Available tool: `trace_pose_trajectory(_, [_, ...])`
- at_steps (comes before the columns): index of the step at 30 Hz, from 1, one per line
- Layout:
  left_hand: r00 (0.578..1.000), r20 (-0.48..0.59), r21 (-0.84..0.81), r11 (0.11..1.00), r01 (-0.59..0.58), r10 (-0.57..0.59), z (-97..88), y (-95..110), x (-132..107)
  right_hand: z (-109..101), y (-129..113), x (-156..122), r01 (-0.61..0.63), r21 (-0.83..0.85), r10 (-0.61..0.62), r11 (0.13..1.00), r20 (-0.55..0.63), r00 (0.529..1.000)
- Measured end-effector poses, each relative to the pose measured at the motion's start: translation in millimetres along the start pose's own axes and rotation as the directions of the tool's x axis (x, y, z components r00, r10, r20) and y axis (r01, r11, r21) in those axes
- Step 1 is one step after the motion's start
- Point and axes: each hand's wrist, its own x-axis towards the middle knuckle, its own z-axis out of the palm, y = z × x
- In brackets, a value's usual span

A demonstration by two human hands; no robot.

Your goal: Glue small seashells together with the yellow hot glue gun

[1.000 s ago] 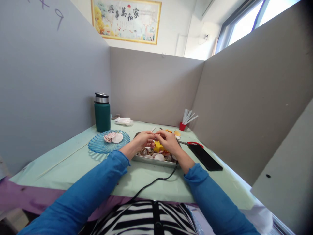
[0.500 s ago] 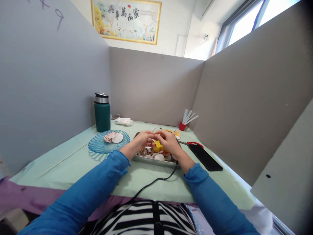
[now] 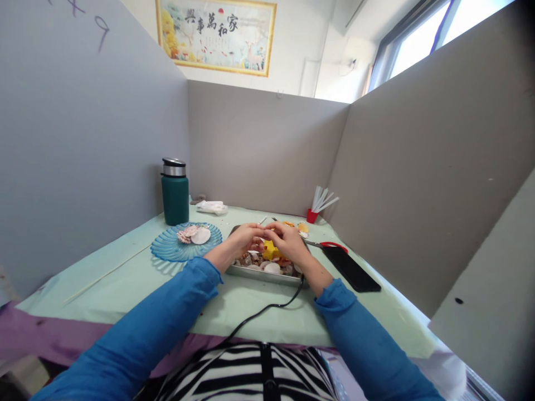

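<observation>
My left hand [image 3: 243,238] and my right hand [image 3: 288,240] meet fingertip to fingertip above a metal tray [image 3: 254,273] filled with shells and small stones. Both hands have curled fingers pinching something small between them that I cannot make out. A yellow object [image 3: 271,250] lies in the tray just under my right hand. Left of the tray, a blue glass plate [image 3: 167,250] holds a few shells [image 3: 194,234].
A green flask [image 3: 175,192] stands at the back left with a white cloth [image 3: 212,207] beside it. A red cup of white sticks [image 3: 312,214], red-handled scissors [image 3: 332,244] and a black phone [image 3: 351,268] lie to the right. A black cable [image 3: 259,310] runs toward me. Partition walls enclose the table.
</observation>
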Motion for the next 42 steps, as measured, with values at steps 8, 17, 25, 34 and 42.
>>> trace_pose_trajectory(8, [1.000, -0.006, -0.004, 1.000, -0.003, 0.003, -0.5, -1.0, 1.0, -0.8, -1.9, 0.3, 0.001, -0.011, -0.001, 1.000, 0.013, 1.000])
trace_pose_trajectory(17, [1.000, -0.008, 0.003, 1.000, -0.004, 0.004, 0.4, -0.1, -0.3, -0.5, -1.6, 0.7, 0.001, -0.013, -0.001, 1.000, 0.019, 1.000])
trace_pose_trajectory(25, [1.000, -0.015, 0.006, 1.000, 0.006, -0.006, -0.3, -1.0, 0.4, 0.7, 0.3, 0.5, -0.005, -0.012, 0.006, 1.000, 0.041, 0.999])
trace_pose_trajectory(34, [1.000, -0.028, 0.016, 1.000, 0.011, -0.011, 1.3, 0.6, -1.4, 1.0, 1.6, 0.6, -0.006, -0.008, 0.006, 1.000, 0.052, 0.999])
trace_pose_trajectory(42, [1.000, -0.019, 0.010, 1.000, 0.001, -0.001, 0.5, -0.2, -0.7, 1.7, 1.4, 0.6, -0.003, -0.017, 0.004, 1.000, 0.046, 0.999])
